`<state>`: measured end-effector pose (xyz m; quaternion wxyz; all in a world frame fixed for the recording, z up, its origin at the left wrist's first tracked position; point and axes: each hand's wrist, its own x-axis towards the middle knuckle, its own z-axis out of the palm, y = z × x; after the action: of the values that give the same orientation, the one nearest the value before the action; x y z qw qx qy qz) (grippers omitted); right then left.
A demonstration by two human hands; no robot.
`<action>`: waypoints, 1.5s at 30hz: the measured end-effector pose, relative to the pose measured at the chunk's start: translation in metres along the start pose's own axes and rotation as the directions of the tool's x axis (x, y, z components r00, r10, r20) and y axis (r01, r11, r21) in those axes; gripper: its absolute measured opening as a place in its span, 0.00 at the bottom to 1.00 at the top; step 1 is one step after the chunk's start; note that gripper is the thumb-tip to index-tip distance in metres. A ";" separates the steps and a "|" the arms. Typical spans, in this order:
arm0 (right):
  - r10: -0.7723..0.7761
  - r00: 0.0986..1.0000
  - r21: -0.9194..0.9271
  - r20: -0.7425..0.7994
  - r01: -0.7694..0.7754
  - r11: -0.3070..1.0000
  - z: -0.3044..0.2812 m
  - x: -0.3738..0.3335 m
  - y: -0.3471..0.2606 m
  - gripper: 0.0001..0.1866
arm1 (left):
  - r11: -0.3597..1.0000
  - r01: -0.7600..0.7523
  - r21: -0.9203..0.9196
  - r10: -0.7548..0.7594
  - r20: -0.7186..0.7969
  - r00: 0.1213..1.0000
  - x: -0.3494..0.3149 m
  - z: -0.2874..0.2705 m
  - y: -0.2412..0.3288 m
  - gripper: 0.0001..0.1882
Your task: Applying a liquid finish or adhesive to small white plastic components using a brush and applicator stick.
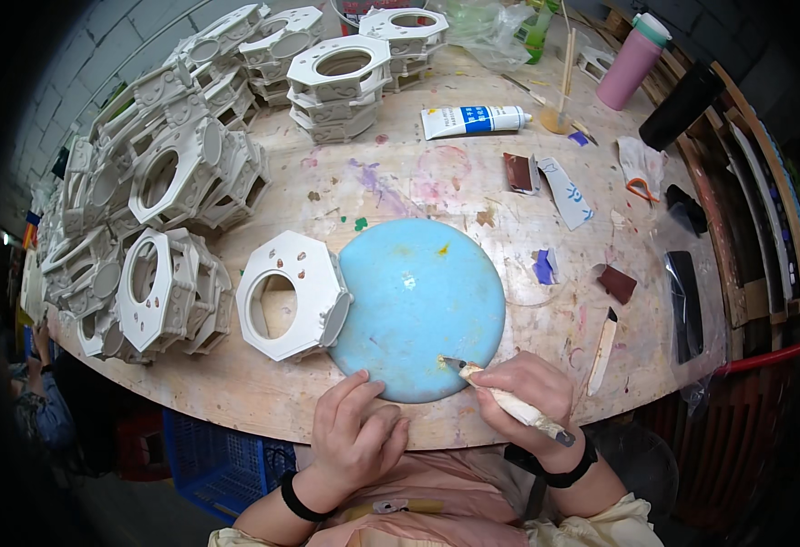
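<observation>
The right hand (532, 392) pinches a slim knife (520, 412) with a pale, wrapped-looking handle, its dark tip at a yellowish smear on the smooth, round blue disc (409, 310); contact is hard to judge. The left hand (350, 424), loosely curled, rests at the disc's near rim. A matt-white octagonal frame (318, 301), round-holed, stands against the disc's left edge on the paint-stained wooden worktop (222, 383).

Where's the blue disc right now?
Head view, centre: the blue disc lies on the table, just right of a white frame, beyond the left hand.

Stained table (327, 210), blue disc (418, 310), white frames (320, 301)
</observation>
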<state>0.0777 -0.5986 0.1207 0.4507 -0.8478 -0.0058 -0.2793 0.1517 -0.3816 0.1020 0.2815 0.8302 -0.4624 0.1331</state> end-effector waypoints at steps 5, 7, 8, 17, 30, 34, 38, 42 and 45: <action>-0.067 0.998 -0.055 -0.018 0.066 0.996 -0.002 -0.003 0.000 0.11 | 1.000 0.001 0.000 -0.001 -0.002 1.000 0.000 0.000 0.000 0.09; -0.038 0.998 -0.030 -0.051 0.036 0.999 -0.003 -0.002 -0.002 0.11 | 1.000 -0.001 -0.005 0.001 0.001 1.000 0.000 0.000 0.001 0.09; -0.038 0.998 -0.030 -0.051 0.037 0.999 -0.002 -0.002 -0.002 0.11 | 1.000 0.000 -0.004 0.000 0.000 1.000 0.000 0.000 0.001 0.09; 0.016 0.999 -0.027 -0.031 -0.017 0.999 -0.001 -0.001 -0.004 0.10 | 1.000 0.000 0.001 0.000 -0.004 1.000 0.000 0.000 0.000 0.09; 0.007 1.000 0.003 0.002 -0.007 1.000 -0.002 0.000 -0.004 0.10 | 1.000 -0.004 0.004 0.004 -0.008 1.000 0.000 0.001 0.000 0.09; -0.014 1.000 0.018 0.010 0.014 1.000 -0.001 0.003 -0.004 0.10 | 1.000 -0.002 0.003 0.002 -0.007 1.000 0.000 0.001 0.000 0.09; 0.015 0.999 0.020 -0.033 -0.014 1.000 -0.001 -0.001 -0.003 0.09 | 0.999 0.016 0.034 -0.015 -0.014 1.000 0.000 0.001 0.001 0.08; 0.006 1.000 0.018 -0.012 -0.006 1.000 -0.001 0.000 -0.002 0.09 | 1.000 0.007 0.023 -0.006 -0.009 1.000 0.000 0.001 0.001 0.09; 0.004 1.000 0.014 -0.021 -0.004 1.000 0.000 0.000 -0.001 0.09 | 0.999 0.014 0.037 -0.013 -0.011 1.000 0.000 0.001 0.001 0.08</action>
<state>0.0770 -0.5977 0.1215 0.4573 -0.8416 -0.0012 -0.2873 0.1511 -0.3825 0.1017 0.2695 0.8376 -0.4528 0.1439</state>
